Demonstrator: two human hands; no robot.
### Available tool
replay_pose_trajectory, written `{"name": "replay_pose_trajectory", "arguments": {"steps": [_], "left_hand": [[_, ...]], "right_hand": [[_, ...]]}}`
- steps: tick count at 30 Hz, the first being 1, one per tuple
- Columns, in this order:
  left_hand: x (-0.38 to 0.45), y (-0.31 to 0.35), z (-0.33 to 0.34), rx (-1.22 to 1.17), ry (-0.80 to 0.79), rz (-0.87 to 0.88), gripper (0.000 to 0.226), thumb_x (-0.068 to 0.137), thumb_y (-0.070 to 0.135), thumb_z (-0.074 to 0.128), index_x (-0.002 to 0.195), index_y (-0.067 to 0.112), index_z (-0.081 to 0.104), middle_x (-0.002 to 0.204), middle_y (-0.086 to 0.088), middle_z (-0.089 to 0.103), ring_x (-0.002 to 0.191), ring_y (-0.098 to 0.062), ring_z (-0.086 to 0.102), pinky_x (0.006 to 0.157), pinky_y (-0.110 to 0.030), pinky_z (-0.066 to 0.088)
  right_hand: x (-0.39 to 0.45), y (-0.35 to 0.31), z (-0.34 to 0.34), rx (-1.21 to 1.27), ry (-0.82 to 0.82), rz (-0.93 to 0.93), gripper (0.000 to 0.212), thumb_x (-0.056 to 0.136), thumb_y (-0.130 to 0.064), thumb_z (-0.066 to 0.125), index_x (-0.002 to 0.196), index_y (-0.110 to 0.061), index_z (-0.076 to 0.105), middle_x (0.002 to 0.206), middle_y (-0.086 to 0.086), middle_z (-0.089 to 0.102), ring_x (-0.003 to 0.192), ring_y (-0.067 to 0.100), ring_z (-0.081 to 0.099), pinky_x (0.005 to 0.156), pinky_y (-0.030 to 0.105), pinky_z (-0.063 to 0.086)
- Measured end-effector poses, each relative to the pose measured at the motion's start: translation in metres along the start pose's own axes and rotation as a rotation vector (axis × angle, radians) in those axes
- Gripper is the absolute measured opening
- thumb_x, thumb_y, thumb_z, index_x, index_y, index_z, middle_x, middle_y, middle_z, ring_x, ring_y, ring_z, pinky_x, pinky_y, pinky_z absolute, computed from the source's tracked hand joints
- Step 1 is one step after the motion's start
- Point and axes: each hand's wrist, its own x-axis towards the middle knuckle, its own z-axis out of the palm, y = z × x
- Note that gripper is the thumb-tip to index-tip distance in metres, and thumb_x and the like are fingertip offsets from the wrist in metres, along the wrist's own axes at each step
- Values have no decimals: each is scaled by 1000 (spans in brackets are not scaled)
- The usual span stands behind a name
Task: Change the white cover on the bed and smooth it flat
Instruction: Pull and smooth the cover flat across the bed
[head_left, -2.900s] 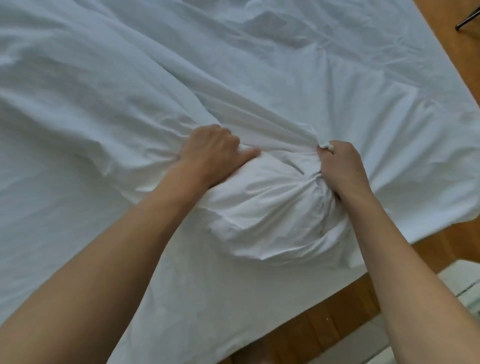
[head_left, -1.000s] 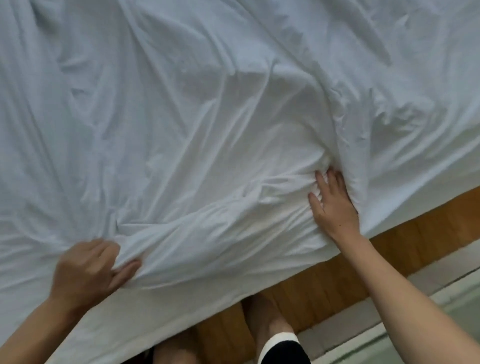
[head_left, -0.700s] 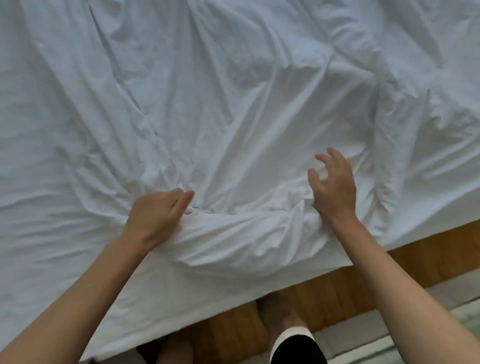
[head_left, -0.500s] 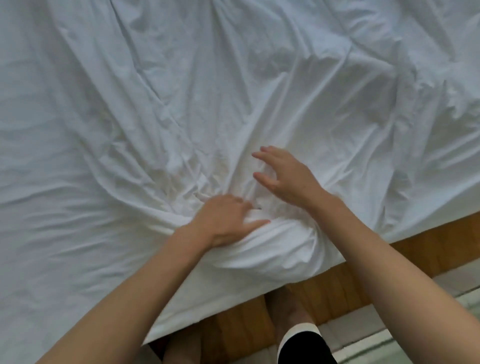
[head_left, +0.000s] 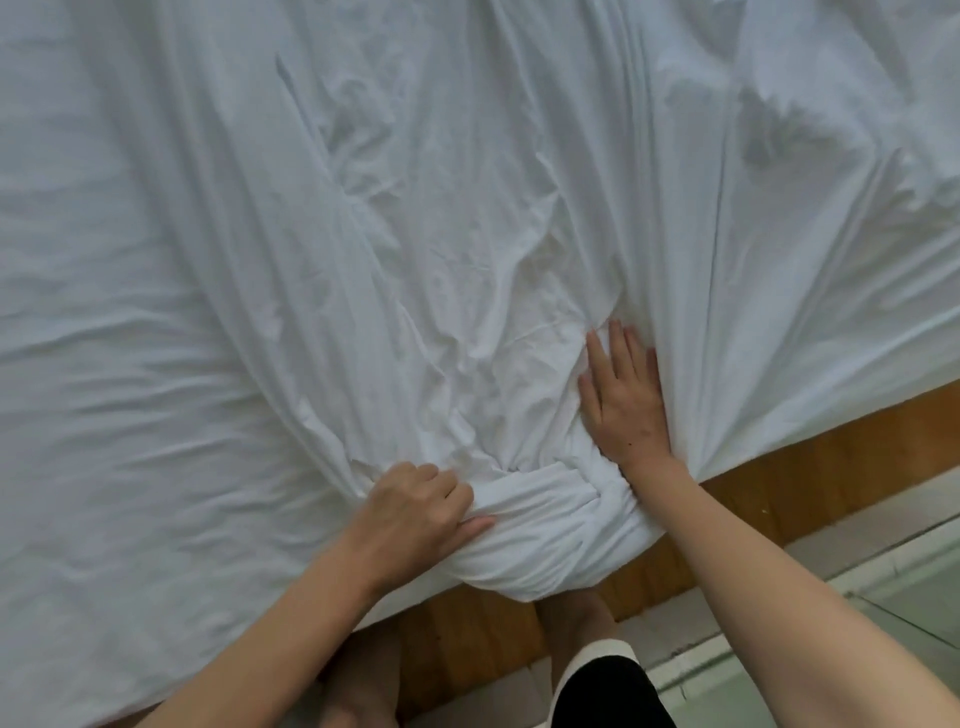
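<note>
At six o'clock, left hand (head_left: 421, 506) is gripping bunched white cover (head_left: 540, 535) — right hand (head_left: 621, 395) pressing flat; tugging risks fresh creases.

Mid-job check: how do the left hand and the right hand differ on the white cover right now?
The left hand has curled fingers and grips a bunched fold of the white cover; the right hand lies flat with straight fingers pressing on it. The left hand sits nearer the bed's edge, beside the gathered bundle; the right hand reaches farther onto the bed. Both touch the same cover.
</note>
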Motion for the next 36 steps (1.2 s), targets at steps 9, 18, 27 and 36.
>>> {"name": "replay_pose_trajectory", "arguments": {"steps": [9,18,27,36], "left_hand": [[32,11,-16,-11,-550,119,33,93,47,53,82,16,56,81,-2,59,72,-20,55,67,-33,41],[-138,-29,-56,-53,-149,79,22,98,10,38,78,18,42,67,-4,51,63,-23,44,63,-31,33],[-72,-31,-45,-86,-191,25,58,89,61,51,111,8,60,107,-9,61,98,-29,58,91,-42,47],[-128,-63,-23,81,-179,-54,53,98,52,39,65,13,52,63,-4,50,58,-23,48,64,-34,38]], "right_hand": [[-11,9,4,-45,-19,-37,54,98,-31,32,146,-7,35,151,23,33,140,34,30,115,46,14],[-18,15,17,6,37,66,55,99,-28,28,148,-4,31,155,20,27,144,31,23,119,36,10],[-5,-77,9,441,361,144,45,97,-27,46,136,-4,45,145,19,42,136,30,37,113,48,31],[-9,-140,39,80,16,-753,48,95,-32,50,137,-9,44,146,23,40,136,36,39,109,53,32]]}}
